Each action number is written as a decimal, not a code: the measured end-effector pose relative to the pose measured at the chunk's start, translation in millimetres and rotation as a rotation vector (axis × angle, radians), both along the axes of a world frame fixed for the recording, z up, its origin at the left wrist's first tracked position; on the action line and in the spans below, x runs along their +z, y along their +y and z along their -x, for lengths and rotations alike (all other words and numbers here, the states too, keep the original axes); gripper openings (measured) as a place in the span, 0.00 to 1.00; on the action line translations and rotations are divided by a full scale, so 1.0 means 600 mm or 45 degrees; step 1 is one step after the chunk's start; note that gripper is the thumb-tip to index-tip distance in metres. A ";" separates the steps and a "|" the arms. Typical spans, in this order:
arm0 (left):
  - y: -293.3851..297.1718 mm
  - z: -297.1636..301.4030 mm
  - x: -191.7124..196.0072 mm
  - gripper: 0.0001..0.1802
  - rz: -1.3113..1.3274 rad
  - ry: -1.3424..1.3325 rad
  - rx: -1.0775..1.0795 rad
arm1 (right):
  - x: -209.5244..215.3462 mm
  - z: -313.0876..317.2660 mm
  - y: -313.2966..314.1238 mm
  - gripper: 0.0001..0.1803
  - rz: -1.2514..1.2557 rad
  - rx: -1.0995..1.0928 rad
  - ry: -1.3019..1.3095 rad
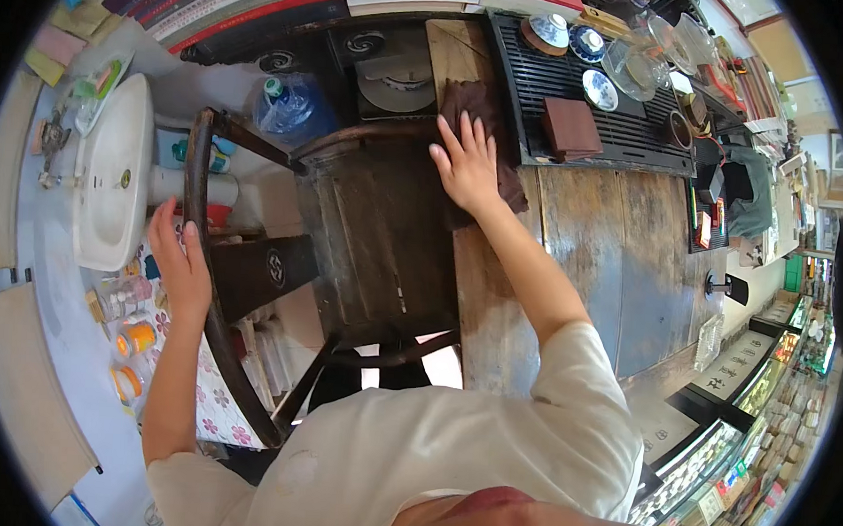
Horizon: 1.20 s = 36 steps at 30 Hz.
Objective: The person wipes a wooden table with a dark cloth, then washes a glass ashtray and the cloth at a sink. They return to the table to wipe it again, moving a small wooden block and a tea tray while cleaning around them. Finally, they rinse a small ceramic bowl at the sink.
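A dark wooden armchair [376, 233] with a carved round emblem on its back stands in front of me, beside the wooden table. My left hand [181, 269] is at the chair's back rail, its fingers stretched out and the thumb against the wood. Spread flat, my right hand [468, 171] lies on a crumpled dark brown cloth [510, 184] at the table's left edge, next to the chair. The palm hides part of the cloth.
Right of the cloth, a black slatted tea tray [532, 108] holds a brown box [572, 129], lidded bowls and glass vessels. A white sink [114, 188], water bottle [292, 107] and orange-lidded jars [136, 339] are at left. Books [254, 7] line the back.
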<state>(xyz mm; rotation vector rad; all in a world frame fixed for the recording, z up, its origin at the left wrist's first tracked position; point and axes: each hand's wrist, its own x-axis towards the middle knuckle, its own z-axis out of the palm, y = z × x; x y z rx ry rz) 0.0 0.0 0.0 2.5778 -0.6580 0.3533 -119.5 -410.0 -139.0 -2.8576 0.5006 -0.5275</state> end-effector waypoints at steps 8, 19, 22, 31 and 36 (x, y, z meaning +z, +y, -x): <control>-0.008 -0.004 0.024 0.22 -0.104 0.024 -0.038 | -0.042 -0.290 -0.149 0.32 0.094 -0.196 -0.096; 0.015 -0.017 0.005 0.21 -0.071 -0.096 -0.176 | -0.051 -0.118 -0.016 0.27 0.143 -0.509 -0.124; 0.040 -0.042 -0.015 0.21 -0.066 -0.164 -0.230 | -0.034 0.070 0.081 0.27 0.058 -0.474 -0.103; 0.056 -0.076 -0.056 0.28 -0.128 -0.386 -0.191 | 0.062 0.687 0.460 0.30 -0.118 -0.764 0.326; 0.034 -0.052 -0.026 0.30 -0.259 -0.634 -0.204 | 0.062 0.836 0.532 0.29 -0.170 -0.922 0.334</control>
